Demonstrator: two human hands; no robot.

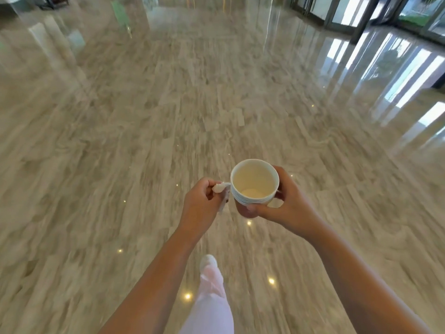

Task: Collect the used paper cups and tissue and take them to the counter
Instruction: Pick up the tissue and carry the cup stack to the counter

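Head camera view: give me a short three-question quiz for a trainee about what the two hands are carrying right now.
1. True or false: the left hand pinches the tissue.
2. Pick one: the paper cups gripped by the right hand are A) nested one inside another, B) side by side, C) upside down.
3. Short answer: which way does the top cup's mouth face?
Key: 1 true; 2 A; 3 up.
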